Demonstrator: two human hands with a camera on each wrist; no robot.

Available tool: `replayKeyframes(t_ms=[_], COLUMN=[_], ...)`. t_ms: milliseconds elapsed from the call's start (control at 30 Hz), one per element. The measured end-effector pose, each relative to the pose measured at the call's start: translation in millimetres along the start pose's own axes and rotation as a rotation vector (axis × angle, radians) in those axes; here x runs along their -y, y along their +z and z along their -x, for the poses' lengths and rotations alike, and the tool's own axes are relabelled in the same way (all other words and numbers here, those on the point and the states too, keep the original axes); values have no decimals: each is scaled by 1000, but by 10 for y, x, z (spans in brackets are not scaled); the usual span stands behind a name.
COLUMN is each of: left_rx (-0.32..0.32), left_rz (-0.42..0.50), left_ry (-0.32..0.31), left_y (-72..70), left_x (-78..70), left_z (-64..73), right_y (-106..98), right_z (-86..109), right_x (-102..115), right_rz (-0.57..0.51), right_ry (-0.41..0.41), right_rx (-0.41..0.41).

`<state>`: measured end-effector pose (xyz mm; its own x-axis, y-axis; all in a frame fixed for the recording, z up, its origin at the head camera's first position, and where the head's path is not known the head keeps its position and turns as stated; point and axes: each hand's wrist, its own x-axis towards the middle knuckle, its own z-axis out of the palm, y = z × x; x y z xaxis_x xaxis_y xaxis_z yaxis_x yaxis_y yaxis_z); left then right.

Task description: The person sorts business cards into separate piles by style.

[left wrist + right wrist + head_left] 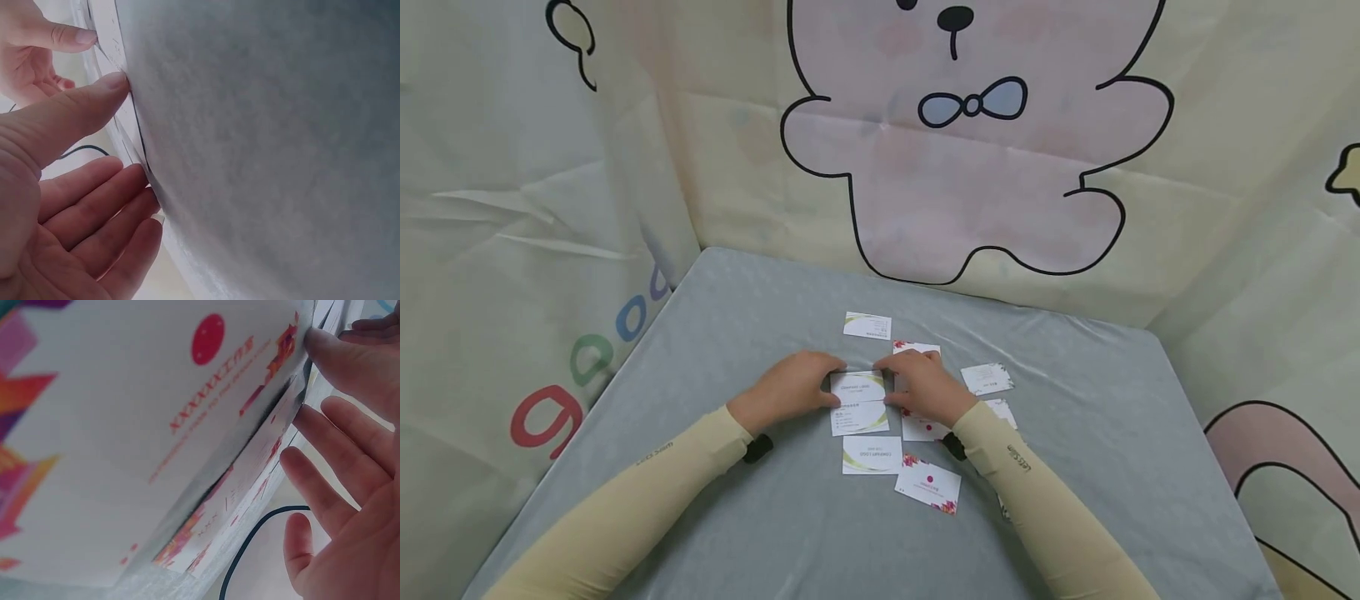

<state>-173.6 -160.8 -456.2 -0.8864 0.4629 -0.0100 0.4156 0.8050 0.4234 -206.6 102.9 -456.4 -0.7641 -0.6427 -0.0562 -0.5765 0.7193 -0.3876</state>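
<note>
Company-logo card, white with a yellow-green curve, lies flat near the middle of the grey table, between the two hands. Left hand is partly open, its thumb and forefinger spread apart at the card's left edge, its other fingers loosely bent. Right hand is likewise partly open at the right edge, thumb on the near side and forefinger on the far side; the remaining fingers are relaxed. Neither hand lifts the card.

Just on its near side is a text card with a similar curve, and nearer again, a second logo card. To the right of that sits a tilted floral card with a red dot. Another floral card is partly hidden behind the right hand. On the far side is a yellow-edged card; farther right lies a grey-patterned card. Beyond the table hangs a pale curtain with a pink cartoon figure in a blue bow tie.
</note>
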Motion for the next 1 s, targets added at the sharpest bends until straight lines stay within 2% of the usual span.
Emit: replayKeyframes(t_ms=[600,1000], left_rx=[-10,-12], left_rz=[5,-7], left_ry=[13,30], left_y=[-43,-37], left_x=[-53,8], left_z=[55,39], right_y=[31,68], right_z=[45,50], right_x=[-38,-50], right_rz=[-46,-62], right_ry=[54,21], right_rx=[-7,-28])
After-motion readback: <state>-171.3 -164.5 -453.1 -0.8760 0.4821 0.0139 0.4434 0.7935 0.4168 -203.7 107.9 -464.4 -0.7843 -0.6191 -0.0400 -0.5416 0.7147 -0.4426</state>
